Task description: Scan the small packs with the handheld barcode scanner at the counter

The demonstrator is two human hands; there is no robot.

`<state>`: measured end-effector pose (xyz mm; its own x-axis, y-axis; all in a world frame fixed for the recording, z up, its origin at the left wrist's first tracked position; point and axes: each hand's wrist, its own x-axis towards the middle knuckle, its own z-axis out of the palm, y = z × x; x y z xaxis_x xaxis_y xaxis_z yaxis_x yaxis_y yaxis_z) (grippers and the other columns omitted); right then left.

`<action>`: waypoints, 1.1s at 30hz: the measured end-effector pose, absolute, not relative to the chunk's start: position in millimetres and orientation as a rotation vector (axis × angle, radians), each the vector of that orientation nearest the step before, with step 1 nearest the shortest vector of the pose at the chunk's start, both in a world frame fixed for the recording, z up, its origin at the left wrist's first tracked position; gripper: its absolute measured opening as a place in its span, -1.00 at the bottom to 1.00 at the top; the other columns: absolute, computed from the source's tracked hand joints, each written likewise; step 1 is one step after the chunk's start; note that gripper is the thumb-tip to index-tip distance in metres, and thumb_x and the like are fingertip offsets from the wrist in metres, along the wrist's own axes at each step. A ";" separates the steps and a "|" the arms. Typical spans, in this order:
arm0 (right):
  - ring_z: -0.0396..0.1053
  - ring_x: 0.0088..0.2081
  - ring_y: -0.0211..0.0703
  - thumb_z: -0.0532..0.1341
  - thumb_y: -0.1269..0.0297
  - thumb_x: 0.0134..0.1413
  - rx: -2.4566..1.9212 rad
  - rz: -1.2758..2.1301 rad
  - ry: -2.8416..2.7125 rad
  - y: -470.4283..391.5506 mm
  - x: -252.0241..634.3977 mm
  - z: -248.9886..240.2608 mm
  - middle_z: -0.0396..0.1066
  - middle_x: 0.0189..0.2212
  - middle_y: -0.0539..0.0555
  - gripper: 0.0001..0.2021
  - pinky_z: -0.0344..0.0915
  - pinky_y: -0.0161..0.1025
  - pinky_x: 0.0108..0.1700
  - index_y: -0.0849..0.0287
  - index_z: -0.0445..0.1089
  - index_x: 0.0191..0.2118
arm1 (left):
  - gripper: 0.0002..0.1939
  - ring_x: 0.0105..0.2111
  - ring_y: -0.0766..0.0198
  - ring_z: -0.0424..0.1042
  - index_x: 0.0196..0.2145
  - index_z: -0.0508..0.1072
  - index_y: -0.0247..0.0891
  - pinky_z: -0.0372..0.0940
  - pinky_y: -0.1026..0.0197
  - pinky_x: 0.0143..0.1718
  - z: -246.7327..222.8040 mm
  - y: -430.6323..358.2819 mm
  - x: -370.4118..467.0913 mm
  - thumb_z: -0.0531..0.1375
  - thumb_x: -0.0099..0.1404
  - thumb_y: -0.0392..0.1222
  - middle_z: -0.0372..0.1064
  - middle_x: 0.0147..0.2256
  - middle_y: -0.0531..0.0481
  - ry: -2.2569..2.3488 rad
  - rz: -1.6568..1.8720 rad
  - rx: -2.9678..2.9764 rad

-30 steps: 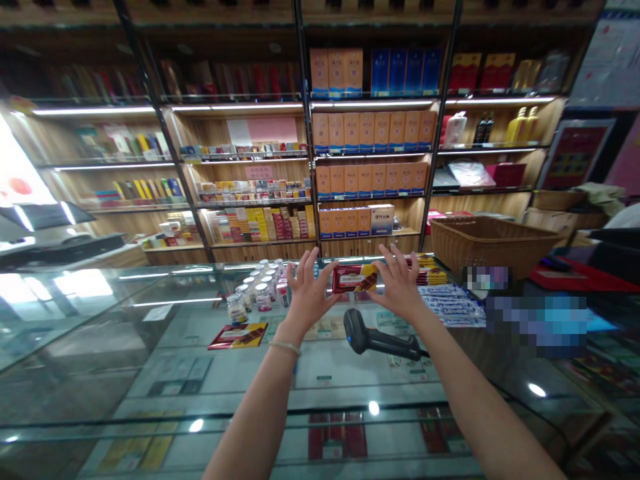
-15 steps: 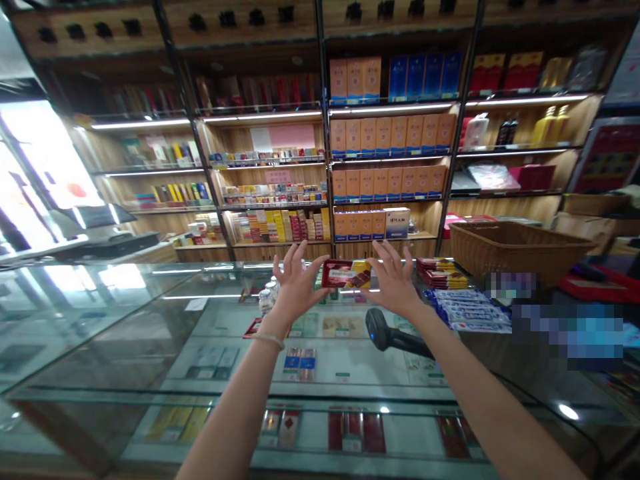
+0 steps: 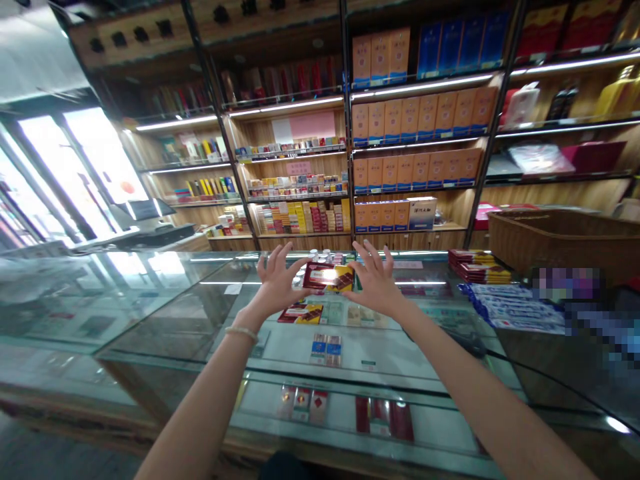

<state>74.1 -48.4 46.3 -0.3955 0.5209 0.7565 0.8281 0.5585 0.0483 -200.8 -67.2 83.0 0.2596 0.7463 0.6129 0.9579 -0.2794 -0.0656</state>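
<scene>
Between my two hands I hold up a flat chocolate pack (image 3: 329, 277), dark red with a yellow end, above the glass counter (image 3: 200, 313). My left hand (image 3: 279, 277) pinches its left end between thumb and index finger, other fingers spread upward. At its right end my right hand (image 3: 374, 280) grips in the same way. Light glares off the pack's front. Just below it, a second chocolate pack (image 3: 301, 313) of like colours lies on the glass. Behind the held pack stand several small white-capped bottles (image 3: 320, 255), partly covered.
On the right of the counter are stacked chocolate packs (image 3: 479, 267), blue-and-white packets (image 3: 515, 307) and a brown basket (image 3: 560, 233). A dark handheld scanner (image 3: 463, 340) with a cable lies partly behind my right forearm. Shelves of orange boxes (image 3: 420, 173) line the back wall.
My view has turned, so the shelves and basket sit further right. Both hands, still gripping the pack, have moved left relative to the counter. The second pack below is now more fully seen.
</scene>
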 end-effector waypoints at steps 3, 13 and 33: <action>-0.21 0.46 0.24 0.30 -0.13 0.09 -1.067 -0.514 -2.132 -48.6 51.9 37.0 -0.05 0.46 0.28 -0.40 -0.53 0.34 0.41 0.19 0.40 0.12 | -0.23 0.44 -0.27 -0.21 0.23 0.41 0.09 -0.44 -0.39 0.36 76.2 -74.3 -222.9 0.39 0.08 0.27 -0.18 0.46 -0.21 -1.641 -0.594 -2.132; -0.20 0.46 0.26 0.22 -0.20 0.16 -1.099 -0.369 -2.283 -48.5 4.1 13.9 -0.08 0.47 0.27 -0.39 -0.41 0.34 0.41 0.19 0.43 0.13 | -0.29 0.45 -0.24 -0.25 0.19 0.42 0.18 -0.48 -0.40 0.36 38.5 -73.8 -281.4 0.39 0.09 0.25 -0.22 0.47 -0.07 -1.741 -0.556 -2.175; -0.25 0.47 0.19 0.19 -0.18 0.16 -1.112 -0.324 -2.319 -40.1 -18.5 -41.6 -0.05 0.46 0.22 -0.44 -0.63 0.20 0.43 0.17 0.49 0.06 | -0.31 0.46 -0.27 -0.30 0.21 0.42 0.21 -0.48 -0.47 0.34 -18.3 -63.6 -298.5 0.36 0.13 0.29 -0.26 0.49 -0.10 -1.994 -0.442 -2.247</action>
